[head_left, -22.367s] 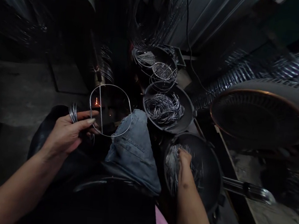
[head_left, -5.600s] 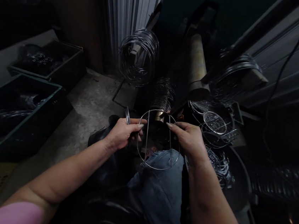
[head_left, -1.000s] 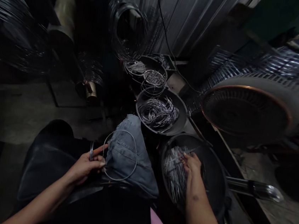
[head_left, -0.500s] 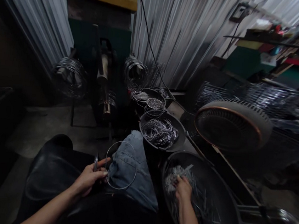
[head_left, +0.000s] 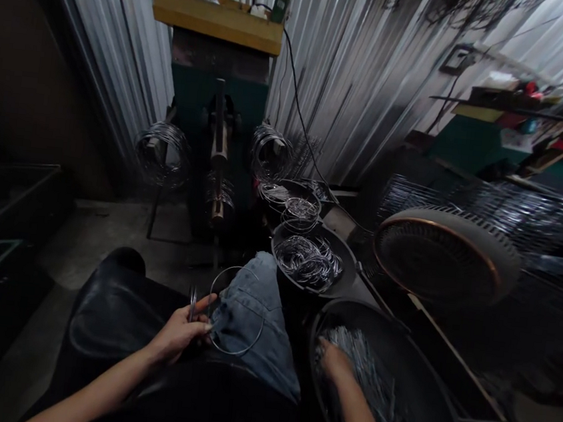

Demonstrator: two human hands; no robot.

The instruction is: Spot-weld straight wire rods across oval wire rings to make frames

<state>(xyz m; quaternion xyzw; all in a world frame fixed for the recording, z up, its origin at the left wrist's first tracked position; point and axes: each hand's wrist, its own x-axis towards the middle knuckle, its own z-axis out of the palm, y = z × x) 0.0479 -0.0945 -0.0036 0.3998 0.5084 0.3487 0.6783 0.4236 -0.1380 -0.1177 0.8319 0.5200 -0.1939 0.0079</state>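
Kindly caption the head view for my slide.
Left hand holding a wire ring, right hand among wires in a pan.

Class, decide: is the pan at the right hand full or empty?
Partly full: wires lie heaped by the right hand, while the dark inside of the pan shows at one side.

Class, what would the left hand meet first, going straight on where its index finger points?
Probably the blue denim cloth; depth is unclear, so the left hand might pass above it.

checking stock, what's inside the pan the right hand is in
The pan holds a loose heap of thin grey rods. The right hand covers some, and whatever lies under the heap is hidden.
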